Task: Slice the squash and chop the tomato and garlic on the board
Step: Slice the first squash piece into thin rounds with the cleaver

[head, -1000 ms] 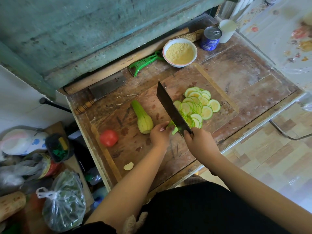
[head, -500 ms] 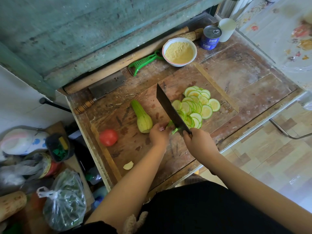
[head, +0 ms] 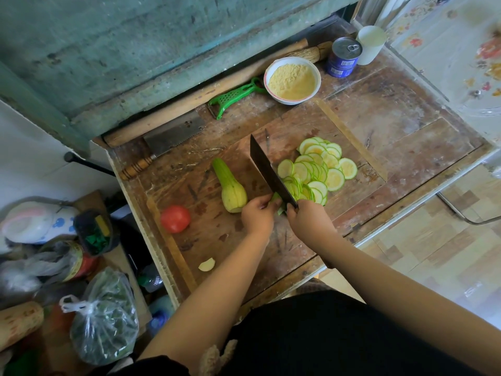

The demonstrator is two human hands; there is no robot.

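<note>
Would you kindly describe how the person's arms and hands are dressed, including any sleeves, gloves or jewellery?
Both forearms are bare right up to the bottom of the frame, with no sleeves showing on them. The left hand and right hand wear no gloves, and no rings, watch or bracelets are visible. Below the arms, the person's clothing is black.

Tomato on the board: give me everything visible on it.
The tomato is red, round, smooth-skinned and whole, with no cut showing. It sits near the left edge of the wooden cutting board, left of the uncut squash piece and apart from it. Neither hand touches it; only the board does.
</note>
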